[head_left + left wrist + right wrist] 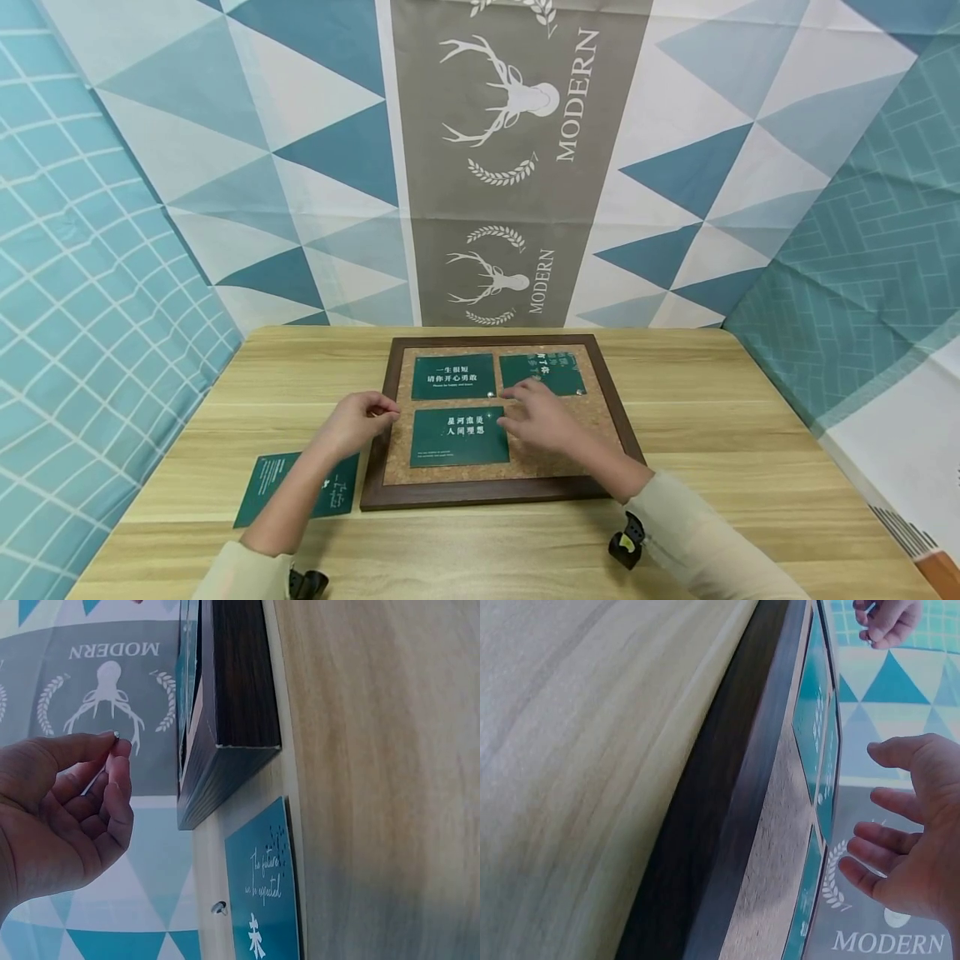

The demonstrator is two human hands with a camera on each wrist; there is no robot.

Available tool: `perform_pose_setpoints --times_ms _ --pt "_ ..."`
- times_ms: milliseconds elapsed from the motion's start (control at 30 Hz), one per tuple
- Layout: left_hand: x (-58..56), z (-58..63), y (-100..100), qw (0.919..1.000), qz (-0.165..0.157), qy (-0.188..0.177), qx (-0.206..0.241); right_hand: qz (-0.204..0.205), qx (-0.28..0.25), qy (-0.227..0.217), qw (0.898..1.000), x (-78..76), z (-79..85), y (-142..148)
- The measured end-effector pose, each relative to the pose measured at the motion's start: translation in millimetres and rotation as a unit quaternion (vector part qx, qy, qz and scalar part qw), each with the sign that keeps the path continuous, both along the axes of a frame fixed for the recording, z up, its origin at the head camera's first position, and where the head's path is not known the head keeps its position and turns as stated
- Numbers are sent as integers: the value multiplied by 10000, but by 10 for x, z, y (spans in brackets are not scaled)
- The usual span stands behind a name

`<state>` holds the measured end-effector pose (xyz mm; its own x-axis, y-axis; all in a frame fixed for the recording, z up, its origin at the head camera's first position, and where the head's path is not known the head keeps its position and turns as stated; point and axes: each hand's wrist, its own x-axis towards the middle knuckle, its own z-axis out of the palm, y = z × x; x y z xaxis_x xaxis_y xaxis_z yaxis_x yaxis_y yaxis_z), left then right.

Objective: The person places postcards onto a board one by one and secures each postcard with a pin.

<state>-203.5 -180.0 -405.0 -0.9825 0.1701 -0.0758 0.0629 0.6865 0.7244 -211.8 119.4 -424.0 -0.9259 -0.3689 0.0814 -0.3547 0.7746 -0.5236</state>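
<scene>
My left hand (358, 427) is at the left frame edge of a cork board (397, 450), thumb and index finger pinching a small pushpin (116, 735). Only the pin's tip end shows past the fingers in the left wrist view. Over the board's middle, my right hand (538, 417) has its fingers spread and holds nothing. Its fingertips overlap the right edge of the lower green card (459, 446). Two more green cards, one at the upper left (442, 379) and one at the upper right (558, 377), lie in a row above it.
Another green card (258, 492) lies on the wooden table (480, 558) left of the board, partly under my left forearm. A loose pushpin (218, 907) is beside that card. A patterned cloth (315, 167) hangs behind the table.
</scene>
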Motion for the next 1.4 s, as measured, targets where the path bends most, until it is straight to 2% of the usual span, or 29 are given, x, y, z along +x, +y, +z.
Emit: perform_pose_setpoints --times_ms 300,567,1000,1200,1400 --pt "0 -36 74 9996 -111 99 -237 338 351 -95 9988 16 -29 -82" --pt "-20 -68 139 9998 -44 -109 -169 493 661 -67 9966 22 -46 -148" --pt "-72 -120 213 9995 -150 -63 -280 602 757 -355 9947 34 -86 -226" --pt "-84 -137 246 9992 -132 -180 -318 618 805 -542 9934 32 -85 -250" --pt "-68 -135 268 9993 -107 -202 -303 726 898 -507 9920 24 -109 -267"
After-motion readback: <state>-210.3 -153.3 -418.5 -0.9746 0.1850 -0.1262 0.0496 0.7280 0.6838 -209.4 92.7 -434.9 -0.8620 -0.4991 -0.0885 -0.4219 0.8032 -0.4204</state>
